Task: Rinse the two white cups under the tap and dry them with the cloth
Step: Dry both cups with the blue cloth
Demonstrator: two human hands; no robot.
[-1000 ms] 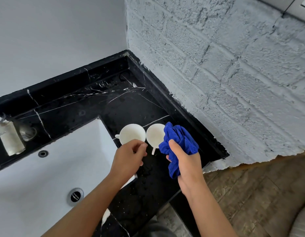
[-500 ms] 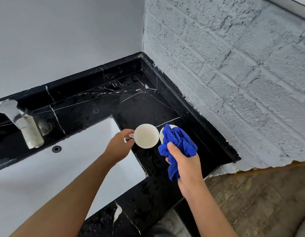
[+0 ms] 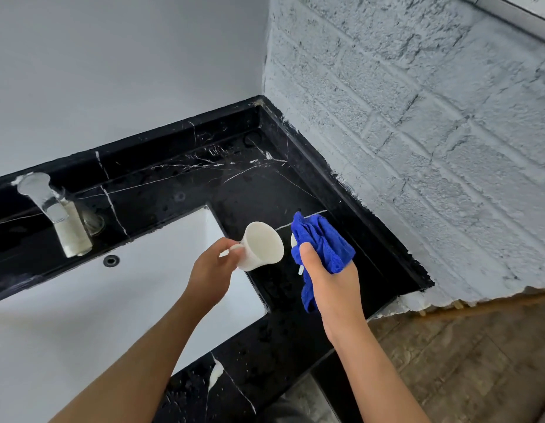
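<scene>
My left hand [image 3: 213, 270] grips a white cup [image 3: 260, 247] by its handle, lifted off the counter and tilted so its mouth faces right, toward the cloth. My right hand [image 3: 329, 285] is closed around a bunched blue cloth [image 3: 321, 242], held just right of that cup. The second white cup [image 3: 293, 241] stands on the black marble counter [image 3: 265, 184] behind the cloth; only a thin sliver of its rim and a bit of its handle show.
A chrome tap [image 3: 56, 212] stands at the far left over the white basin [image 3: 97, 300], with an overflow hole [image 3: 111, 261] below it. A rough white brick wall [image 3: 418, 132] bounds the counter on the right. Wood-look floor [image 3: 463, 355] lies beyond the counter's front edge.
My left hand took the left cup by its handle, lifted it off the counter and tipped it toward the cloth. The right hand stayed in place with the cloth.
</scene>
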